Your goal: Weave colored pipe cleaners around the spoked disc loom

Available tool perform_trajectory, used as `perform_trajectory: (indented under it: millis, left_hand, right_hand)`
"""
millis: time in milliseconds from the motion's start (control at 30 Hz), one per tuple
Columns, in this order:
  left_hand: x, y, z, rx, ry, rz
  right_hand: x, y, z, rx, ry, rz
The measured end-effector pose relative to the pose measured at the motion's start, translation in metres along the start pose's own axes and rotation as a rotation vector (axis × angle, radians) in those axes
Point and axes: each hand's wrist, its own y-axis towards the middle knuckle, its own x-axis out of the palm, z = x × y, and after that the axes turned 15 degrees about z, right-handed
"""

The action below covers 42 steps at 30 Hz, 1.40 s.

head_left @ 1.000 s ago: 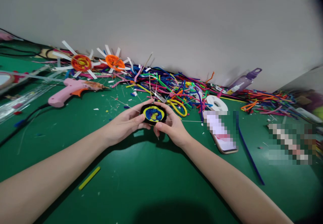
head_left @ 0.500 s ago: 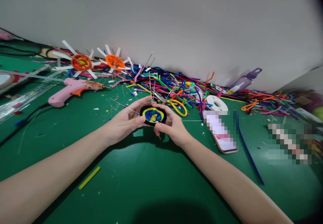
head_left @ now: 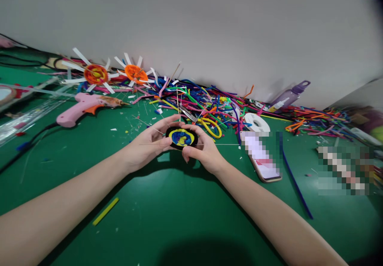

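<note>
Between my two hands is a round pipe-cleaner disc (head_left: 183, 138) with a black rim, a yellow ring and a blue and yellow middle. Thin pale spokes stick out from it on several sides. My left hand (head_left: 154, 140) grips its left edge, thumb on the front and fingers curled round the far side. The lower right of the rim is pinched by my right hand (head_left: 203, 148), whose thumb lies along the front. Both hands hold the disc a little above the green table (head_left: 155, 218). Their fingers behind the disc are partly hidden.
At left lies a pink glue gun (head_left: 80, 108) with its cord. Two orange discs (head_left: 96, 74) with white strips stand behind it. Piled pipe cleaners (head_left: 209, 98) line the wall. To the right are a tape roll (head_left: 256, 123), a phone (head_left: 263, 158) and a purple bottle (head_left: 287, 98).
The disc has turned slightly in my hands, so its pattern and spokes sit at a new angle. My right fingers have shifted a little beneath the rim.
</note>
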Motion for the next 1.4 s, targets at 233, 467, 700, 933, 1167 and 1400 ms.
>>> perform_trajectory:
  millis: [233,467,700,933,1167,1400]
  left_hand:
    - [-0.001,0.001,-0.001,-0.013,-0.011,0.024]
    - [-0.002,0.003,-0.002,-0.077,-0.039,0.033]
    - [-0.001,0.003,-0.003,-0.065,-0.068,-0.002]
    - [-0.001,0.004,-0.004,-0.082,-0.084,0.052]
    - [-0.001,0.006,-0.005,-0.131,-0.077,0.159]
    - [0.002,0.006,-0.002,-0.132,-0.071,0.162]
  right_hand:
    - [-0.001,0.000,0.001,-0.014,0.024,-0.005]
    - [-0.003,0.001,0.005,-0.058,0.002,-0.028]
    - [-0.005,0.004,0.009,-0.094,0.018,0.009]
    - [-0.005,0.004,0.009,-0.112,0.046,0.032]
    - [-0.003,0.001,0.003,-0.095,-0.014,0.041]
    - [-0.001,-0.003,-0.001,-0.049,-0.071,0.009]
